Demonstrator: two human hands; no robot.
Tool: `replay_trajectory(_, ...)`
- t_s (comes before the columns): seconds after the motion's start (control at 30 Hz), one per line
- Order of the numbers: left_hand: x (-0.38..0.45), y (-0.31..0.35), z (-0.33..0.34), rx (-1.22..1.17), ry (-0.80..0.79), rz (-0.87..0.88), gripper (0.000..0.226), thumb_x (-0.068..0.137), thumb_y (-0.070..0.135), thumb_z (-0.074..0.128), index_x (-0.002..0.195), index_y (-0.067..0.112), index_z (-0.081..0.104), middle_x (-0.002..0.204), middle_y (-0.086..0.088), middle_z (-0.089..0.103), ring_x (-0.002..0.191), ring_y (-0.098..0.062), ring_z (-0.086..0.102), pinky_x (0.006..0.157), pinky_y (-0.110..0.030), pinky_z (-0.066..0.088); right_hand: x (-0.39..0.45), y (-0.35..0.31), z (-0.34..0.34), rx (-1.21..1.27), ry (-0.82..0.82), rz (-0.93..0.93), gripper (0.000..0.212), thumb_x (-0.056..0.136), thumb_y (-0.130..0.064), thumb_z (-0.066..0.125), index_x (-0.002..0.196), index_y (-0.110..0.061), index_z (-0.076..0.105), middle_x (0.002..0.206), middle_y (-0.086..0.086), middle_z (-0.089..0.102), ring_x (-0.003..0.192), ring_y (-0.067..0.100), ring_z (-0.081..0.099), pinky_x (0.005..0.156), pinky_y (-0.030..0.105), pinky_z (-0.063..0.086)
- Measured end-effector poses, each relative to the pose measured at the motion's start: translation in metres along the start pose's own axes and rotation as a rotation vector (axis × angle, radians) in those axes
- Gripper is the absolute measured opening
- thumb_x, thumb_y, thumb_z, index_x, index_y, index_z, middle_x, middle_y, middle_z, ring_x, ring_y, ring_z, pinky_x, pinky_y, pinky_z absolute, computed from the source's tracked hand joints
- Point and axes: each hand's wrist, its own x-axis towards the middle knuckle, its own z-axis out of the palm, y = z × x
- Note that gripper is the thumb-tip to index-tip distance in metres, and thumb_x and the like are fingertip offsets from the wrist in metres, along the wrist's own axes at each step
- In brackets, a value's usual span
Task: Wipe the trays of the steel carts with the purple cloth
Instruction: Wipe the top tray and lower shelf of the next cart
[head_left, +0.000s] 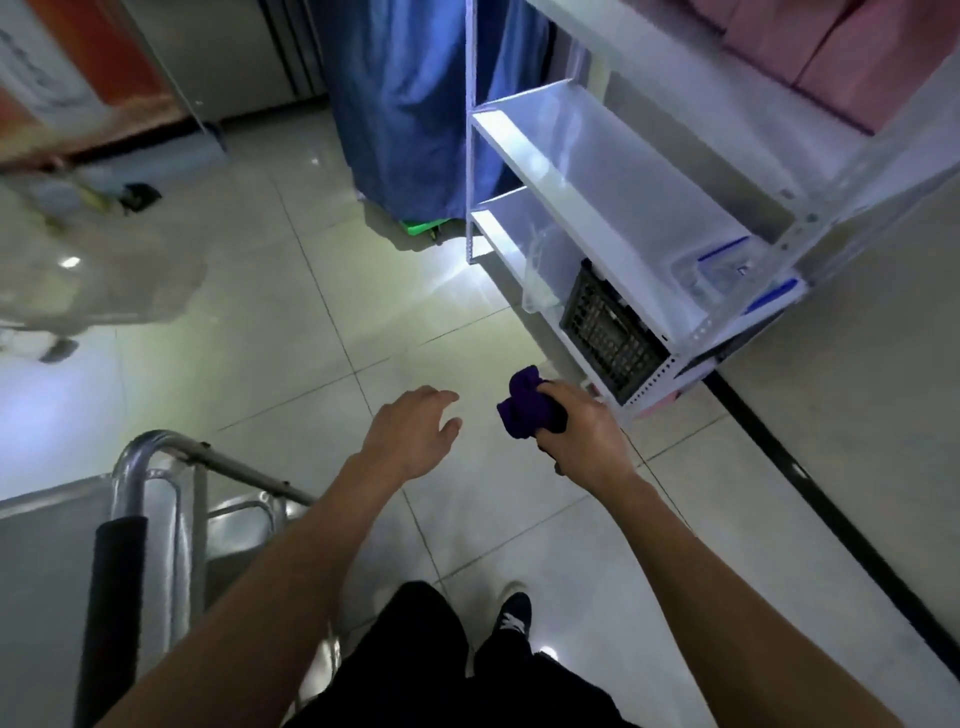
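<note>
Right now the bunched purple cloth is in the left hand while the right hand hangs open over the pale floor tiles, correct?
Not quite: the hands are swapped. The head view shows the right hand gripping the bunched purple cloth, while the left hand hangs open over the pale floor tiles.

Dim, bluish room. Glare patches shine on the glossy floor (363, 322) by the shelf (623, 208). The upper left corner is motion-blurred, and wide-angle distortion bends lines near the edges.
</note>
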Motion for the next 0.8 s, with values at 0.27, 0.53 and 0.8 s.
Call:
replay_trajectory(0.27,0.072,-0.096,-0.042,-0.105,0.112,-0.252,0.047,0.104,0.043,0.043,0.148,0.027,0.045,0.146,0.001,0.051,0.132,-0.02,0.048,0.109,-0.039,0.04,0.171,-0.072,0.05,-0.027,-0.252,-0.14,0.055,0.082,-0.008,0.068,0.134,-0.023,0.058,0.126,-0.006,0.062,0.1,0.02,0.065,0.084,0.044,0.057)
replay_trajectory(0.53,0.138,-0.205,-0.115,-0.206,0.217,-0.447,0.046,0.102,0.044,0.046,0.145,0.029,0.048,0.14,0.002,0.056,0.125,-0.02,0.053,0.106,-0.041,0.043,0.31,-0.169,0.113,-0.02,-0.39,-0.252,0.05,0.082,-0.011,0.067,0.13,-0.026,0.059,0.126,-0.01,0.06,0.103,0.02,0.064,0.085,0.049,0.056)
replay_trajectory(0.8,0.145,-0.286,-0.162,-0.292,0.298,-0.689,0.044,0.101,0.043,0.048,0.143,0.029,0.05,0.135,0.002,0.058,0.122,-0.021,0.056,0.102,-0.039,0.044,0.4,-0.249,0.177,0.017,-0.571,-0.385,0.049,0.078,-0.017,0.066,0.118,-0.044,0.059,0.114,-0.027,0.059,0.091,0.01,0.066,0.076,0.047,0.059)
